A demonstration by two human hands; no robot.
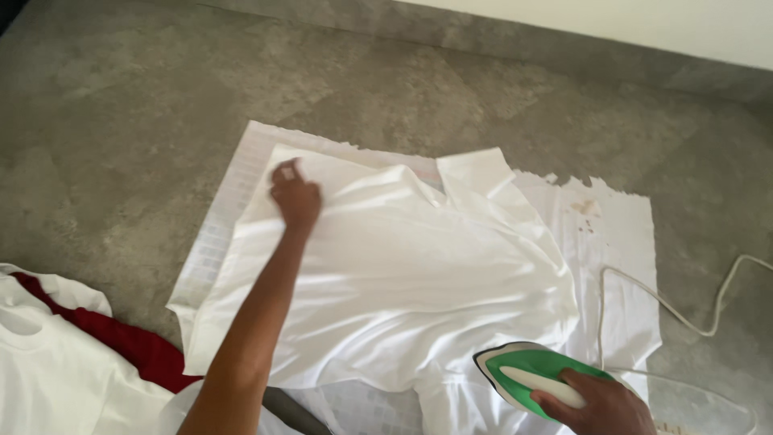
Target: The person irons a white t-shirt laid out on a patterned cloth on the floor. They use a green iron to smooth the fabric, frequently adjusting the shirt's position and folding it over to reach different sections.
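A white shirt point(403, 274) lies spread on the floor point(121, 121), soft cotton by the look of it, rumpled into long folds toward the right side and smoother on the left. Its collar points away from the person, near the far edge. Under it is a thin white sheet point(620, 242) with a faint grid pattern and a ragged, torn far edge; a few small brownish spots mark its right corner.

The left hand point(295, 196) reaches out across the shirt and presses down on its upper left part, fingers curled in, seemingly pinching a bit of cloth, though how much it has hold of I cannot tell.

The right hand point(600, 405) is wrapped tight around the pale handle of an iron point(535, 377), green with a white rim and a pointed nose. The iron sits on the shirt's near right edge, nose aimed left.

A white cord point(684, 318) loops from it over the sheet and onto the floor, which is grey, mottled and stone-like.

At the near left lies a heap of clothes point(56, 370): white fabric over something dark red.
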